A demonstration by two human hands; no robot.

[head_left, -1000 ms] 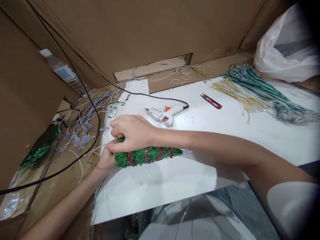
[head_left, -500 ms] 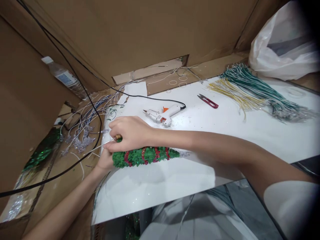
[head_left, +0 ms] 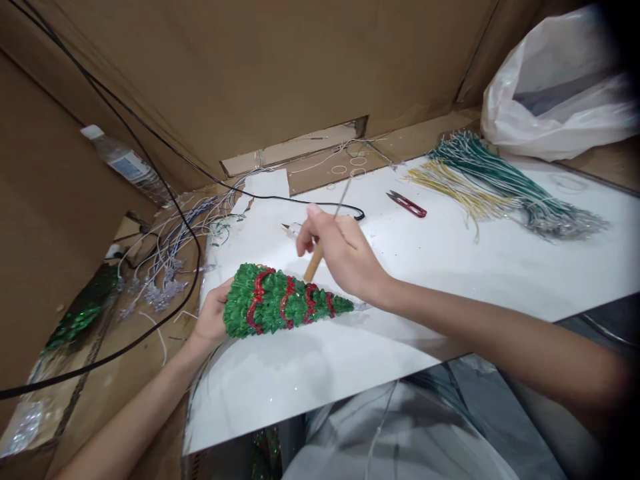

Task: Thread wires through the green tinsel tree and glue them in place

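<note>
A small green tree (head_left: 270, 307) with red glittery garlands lies on its side over the white board (head_left: 300, 387), its tip pointing right. My left hand (head_left: 214, 312) grips its wide base, the fingertips partly hidden behind it. Above the tree, my right hand (head_left: 340, 250) is closed around a thin tool with a wooden handle (head_left: 314, 261); its metal shaft points up and away. Behind my right hand is a white glue gun, mostly hidden, with its nozzle (head_left: 289, 229) showing.
Red snips (head_left: 407, 204) lie right of centre. Green wires (head_left: 505, 170) and yellow wires (head_left: 460, 190) are bundled at the right, near a plastic bag (head_left: 545, 100). Star-ended wires (head_left: 163, 290), a bottle (head_left: 127, 163) and a black cable (head_left: 193, 237) occupy the left.
My right hand has moved right and up from the tree's base with the tool, whose shaft now points upward. More of the tree's garlanded side shows.
</note>
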